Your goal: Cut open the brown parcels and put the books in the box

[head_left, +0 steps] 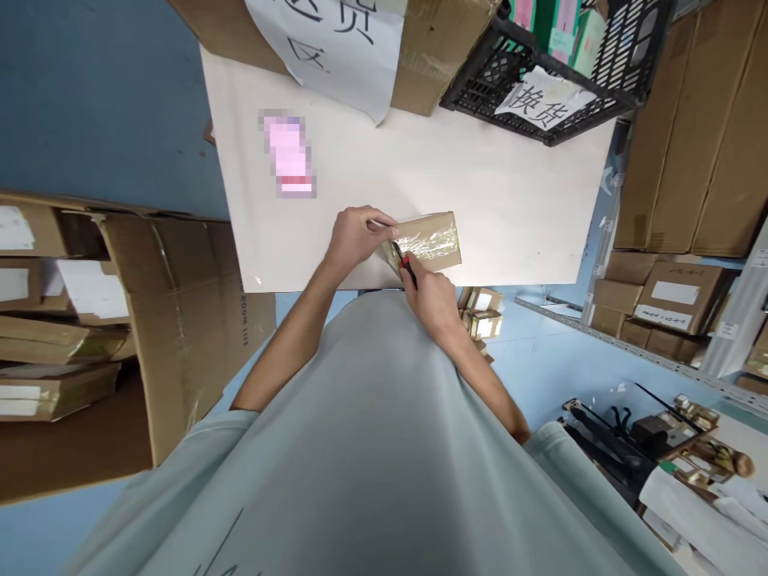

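A small cardboard box (pixel 445 230) wrapped in shiny clear tape lies near the front edge of the white table. My left hand (pixel 355 238) reaches its left end, with thumb and fingers closed on the upper left corner. In my right hand (pixel 434 302) is a red and black utility knife (pixel 409 270), gripped with its tip pointing up and left. The knife's tip meets the taped left end of the box, close to my left fingertips. How deep the blade sits cannot be made out.
A large carton (pixel 429 68) with a handwritten paper sheet and a black plastic crate (pixel 480 88) stand along the table's (pixel 510 200) far side. A blurred pink item (pixel 288 152) lies left. An open carton (pixel 180 320) of parcels flanks the left; shelved boxes (pixel 681 292) the right.
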`<state>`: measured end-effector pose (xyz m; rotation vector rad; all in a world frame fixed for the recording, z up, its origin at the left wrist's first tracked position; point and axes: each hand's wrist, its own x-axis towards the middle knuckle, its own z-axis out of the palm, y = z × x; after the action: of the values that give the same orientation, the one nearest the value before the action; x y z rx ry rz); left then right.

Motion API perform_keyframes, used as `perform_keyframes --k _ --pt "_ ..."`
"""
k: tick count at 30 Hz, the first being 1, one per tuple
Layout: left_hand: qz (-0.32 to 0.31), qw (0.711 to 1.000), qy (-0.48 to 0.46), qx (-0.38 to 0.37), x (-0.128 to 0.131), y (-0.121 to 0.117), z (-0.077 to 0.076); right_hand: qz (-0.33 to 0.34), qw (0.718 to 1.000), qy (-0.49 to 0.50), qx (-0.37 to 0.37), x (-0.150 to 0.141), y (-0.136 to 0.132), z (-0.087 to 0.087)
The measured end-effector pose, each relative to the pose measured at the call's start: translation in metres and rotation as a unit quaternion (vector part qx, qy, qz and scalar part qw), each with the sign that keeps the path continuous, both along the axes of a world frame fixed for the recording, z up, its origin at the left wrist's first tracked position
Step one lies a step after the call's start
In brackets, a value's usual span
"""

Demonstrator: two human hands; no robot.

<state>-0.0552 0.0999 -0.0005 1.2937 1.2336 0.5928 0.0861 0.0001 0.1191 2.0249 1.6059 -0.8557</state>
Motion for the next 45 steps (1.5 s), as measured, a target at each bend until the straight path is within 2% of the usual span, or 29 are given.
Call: perform_keyframes --k 6,13,20,25,29,31,33,35,37,41,45 --pt "0.031 0.999 0.031 -0.002 0.004 -0.007 -0.001 0.007 0.999 -0.03 -0.032 -0.014 0.012 0.008" --pt "0.047 0.998 0.052 -0.006 0.006 -0.009 0.002 0.038 0.994 0.01 -0.103 -0.009 -0.009 0.013" --pt "0.038 0.998 0.041 -0.017 0.001 -0.006 -0.002 0.023 0.998 0.002 -0.065 0.008 -0.012 0.02" --pt "0.012 0.998 0.058 -0.002 -0.003 -0.007 0.003 -0.042 0.998 -0.007 0.037 0.05 -0.019 0.021" --pt "0.0 0.983 0.124 0.138 0.019 -0.02 0.021 -0.078 0.993 -0.01 0.093 0.091 -0.023 0.01" --pt "-0.033 0.968 0.136 0.209 0.041 -0.03 0.027 -0.083 0.991 0.0 0.101 0.105 -0.023 0.004" --pt "-0.084 0.957 0.131 0.246 0.065 -0.041 0.027 -0.083 0.991 0.01 0.1 0.115 -0.022 0.001" --pt "-0.122 0.951 0.125 0.257 0.084 -0.051 0.022 -0.078 0.993 0.017 0.088 0.122 -0.018 0.001" --pt "-0.127 0.95 0.127 0.254 0.096 -0.058 0.014 -0.069 0.995 0.022 0.066 0.127 -0.014 0.002" --pt "-0.1 0.956 0.142 0.238 0.102 -0.064 0.003 -0.046 0.998 0.037 0.023 0.133 -0.003 0.002" --pt "-0.092 0.958 0.146 0.228 0.102 -0.065 0.003 -0.034 0.998 0.047 0.011 0.135 0.006 -0.003"
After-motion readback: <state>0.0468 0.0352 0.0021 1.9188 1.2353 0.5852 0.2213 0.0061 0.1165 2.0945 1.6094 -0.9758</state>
